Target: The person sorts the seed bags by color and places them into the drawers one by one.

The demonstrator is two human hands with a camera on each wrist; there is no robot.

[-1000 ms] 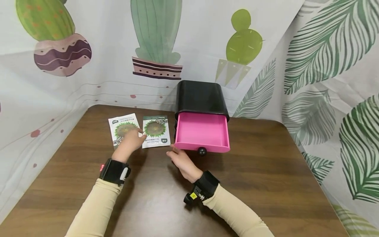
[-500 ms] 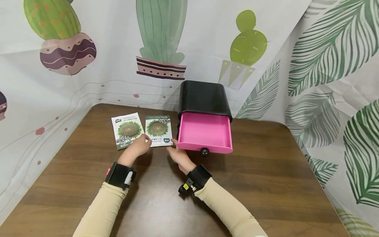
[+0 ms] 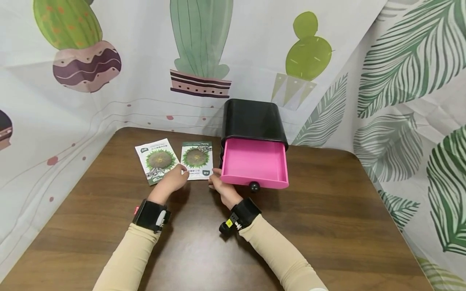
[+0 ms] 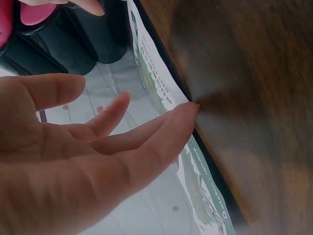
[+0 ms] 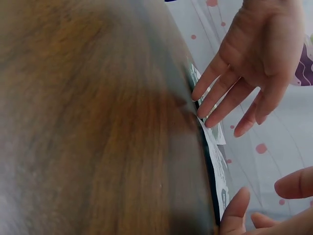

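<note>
Two seed packets with a round sunflower head printed on them lie side by side on the brown table. My left hand point(image 3: 174, 178) is at the lower left corner of the right seed packet point(image 3: 197, 158), and overlaps the corner of the left seed packet point(image 3: 159, 160). In the left wrist view its fingers point(image 4: 161, 132) are loosely extended, fingertips at the packets' edge. My right hand point(image 3: 224, 191) reaches the right packet's lower right corner, thumb and fingers apart in the right wrist view. Close beside it stands a black drawer box point(image 3: 253, 119), its pink drawer point(image 3: 255, 161) pulled out.
A round black knob point(image 3: 254, 186) sticks out from the drawer front, just right of my right hand. Behind the wooden table point(image 3: 327, 226) hangs a white cloth point(image 3: 145, 48) printed with cacti and leaves.
My left hand has moved right, off the left packet, to the right packet's lower left corner. My right hand has come up to its other lower corner. The left packet has turned slightly.
</note>
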